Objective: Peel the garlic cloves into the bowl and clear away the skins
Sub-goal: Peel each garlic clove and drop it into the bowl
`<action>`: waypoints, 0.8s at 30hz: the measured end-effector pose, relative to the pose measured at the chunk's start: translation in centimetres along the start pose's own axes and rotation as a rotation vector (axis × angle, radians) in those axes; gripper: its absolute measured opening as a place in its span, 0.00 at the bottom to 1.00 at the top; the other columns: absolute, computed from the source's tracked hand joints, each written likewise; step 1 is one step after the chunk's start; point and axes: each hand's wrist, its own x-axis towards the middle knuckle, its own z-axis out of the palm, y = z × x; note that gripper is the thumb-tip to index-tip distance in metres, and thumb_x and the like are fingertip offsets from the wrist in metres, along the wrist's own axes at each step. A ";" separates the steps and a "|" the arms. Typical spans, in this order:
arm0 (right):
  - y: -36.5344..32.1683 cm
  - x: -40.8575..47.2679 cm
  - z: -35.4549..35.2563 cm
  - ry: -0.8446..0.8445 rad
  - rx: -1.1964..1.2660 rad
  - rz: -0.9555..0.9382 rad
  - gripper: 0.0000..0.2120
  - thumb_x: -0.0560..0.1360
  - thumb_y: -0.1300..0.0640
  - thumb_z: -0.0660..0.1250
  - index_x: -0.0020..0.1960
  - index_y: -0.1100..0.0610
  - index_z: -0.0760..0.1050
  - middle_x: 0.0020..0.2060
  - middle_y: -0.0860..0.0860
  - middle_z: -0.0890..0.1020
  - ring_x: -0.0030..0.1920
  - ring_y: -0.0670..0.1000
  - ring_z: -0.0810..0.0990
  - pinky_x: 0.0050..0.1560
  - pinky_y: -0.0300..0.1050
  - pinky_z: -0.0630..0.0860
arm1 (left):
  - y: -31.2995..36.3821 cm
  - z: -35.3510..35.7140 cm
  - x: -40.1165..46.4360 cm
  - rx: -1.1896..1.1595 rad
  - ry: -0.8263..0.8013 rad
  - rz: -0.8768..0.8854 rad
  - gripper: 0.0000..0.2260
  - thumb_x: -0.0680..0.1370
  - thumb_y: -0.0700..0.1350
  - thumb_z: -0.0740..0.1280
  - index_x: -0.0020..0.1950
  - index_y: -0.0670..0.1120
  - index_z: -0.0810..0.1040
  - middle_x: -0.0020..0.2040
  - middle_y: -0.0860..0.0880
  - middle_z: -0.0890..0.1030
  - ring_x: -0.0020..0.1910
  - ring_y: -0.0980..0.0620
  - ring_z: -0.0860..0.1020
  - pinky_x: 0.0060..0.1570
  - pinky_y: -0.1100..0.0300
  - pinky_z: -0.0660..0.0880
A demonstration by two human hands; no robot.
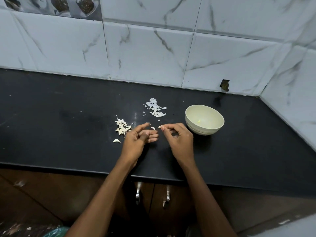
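Note:
A pile of unpeeled garlic cloves lies on the black counter, with one loose clove nearer the front edge. A heap of white skins lies farther back. The cream bowl stands to the right with a small peeled piece inside. My left hand hovers by the clove pile, fingers loosely extended, holding nothing I can see. My right hand pinches a small white bit at its fingertips. A small white piece sits between the two hands.
The black counter meets a marble-tiled wall at the back and right. Below the front edge are brown cabinet doors with metal handles. A green bag shows at the bottom left.

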 end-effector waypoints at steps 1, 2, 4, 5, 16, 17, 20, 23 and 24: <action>-0.1 0.0 -0.8 0.036 -0.013 0.001 0.02 0.77 0.58 0.76 0.49 0.54 0.86 0.43 0.47 0.84 0.42 0.46 0.82 0.46 0.36 0.77 | -0.2 -0.1 0.2 0.032 0.031 0.026 0.13 0.85 0.32 0.60 0.68 0.38 0.76 0.50 0.40 0.87 0.49 0.42 0.86 0.53 0.54 0.84; -0.1 0.1 -1.8 0.073 -0.037 -0.007 0.02 0.78 0.57 0.76 0.49 0.54 0.86 0.44 0.47 0.84 0.42 0.46 0.82 0.46 0.37 0.77 | -0.4 0.0 0.3 0.054 0.063 0.052 0.12 0.85 0.32 0.61 0.67 0.37 0.77 0.50 0.40 0.87 0.49 0.42 0.86 0.53 0.55 0.84; -0.2 0.9 -4.1 0.148 -0.111 -0.040 0.02 0.78 0.57 0.75 0.49 0.55 0.86 0.45 0.48 0.84 0.43 0.45 0.82 0.49 0.38 0.77 | -0.6 -0.1 0.4 0.101 0.129 0.096 0.12 0.84 0.32 0.63 0.65 0.39 0.79 0.49 0.42 0.87 0.48 0.44 0.86 0.52 0.54 0.83; -0.3 1.5 -5.4 0.185 -0.155 -0.061 0.02 0.78 0.58 0.76 0.49 0.56 0.86 0.45 0.48 0.84 0.43 0.45 0.81 0.50 0.38 0.77 | -0.7 -0.2 0.5 0.130 0.156 0.110 0.12 0.83 0.33 0.65 0.64 0.43 0.80 0.50 0.44 0.88 0.49 0.46 0.86 0.54 0.53 0.83; 2.0 6.0 -11.4 0.204 -0.256 0.052 0.15 0.78 0.69 0.67 0.58 0.57 0.86 0.51 0.51 0.86 0.50 0.47 0.84 0.56 0.45 0.81 | -0.7 -0.6 0.3 0.330 0.326 0.202 0.13 0.84 0.39 0.67 0.68 0.43 0.81 0.50 0.54 0.88 0.40 0.60 0.79 0.43 0.73 0.74; 1.8 5.9 -11.6 0.234 -0.213 0.063 0.15 0.78 0.69 0.66 0.58 0.56 0.86 0.51 0.51 0.86 0.50 0.46 0.84 0.55 0.43 0.81 | -0.8 -0.7 0.4 0.329 0.344 0.200 0.13 0.84 0.40 0.66 0.68 0.45 0.81 0.50 0.54 0.88 0.41 0.58 0.78 0.44 0.71 0.75; 0.8 5.1 -11.2 0.281 -0.113 0.068 0.15 0.78 0.67 0.65 0.56 0.54 0.87 0.51 0.48 0.86 0.51 0.46 0.85 0.52 0.40 0.81 | -0.6 -0.5 0.4 0.328 0.383 0.192 0.13 0.87 0.45 0.62 0.69 0.48 0.80 0.51 0.54 0.87 0.47 0.59 0.79 0.51 0.71 0.73; 0.0 3.8 -8.4 0.189 0.001 0.072 0.15 0.77 0.68 0.65 0.55 0.54 0.87 0.51 0.46 0.86 0.52 0.48 0.85 0.54 0.48 0.82 | -0.5 -0.6 0.3 0.324 0.385 0.172 0.13 0.87 0.44 0.61 0.70 0.49 0.79 0.53 0.54 0.87 0.59 0.61 0.80 0.62 0.68 0.71; -0.1 3.4 -6.9 0.125 0.039 0.068 0.14 0.77 0.68 0.67 0.55 0.55 0.87 0.51 0.47 0.86 0.52 0.49 0.85 0.54 0.51 0.82 | -0.6 -0.8 0.4 0.330 0.382 0.160 0.13 0.86 0.42 0.62 0.70 0.48 0.78 0.54 0.54 0.86 0.59 0.61 0.80 0.62 0.68 0.71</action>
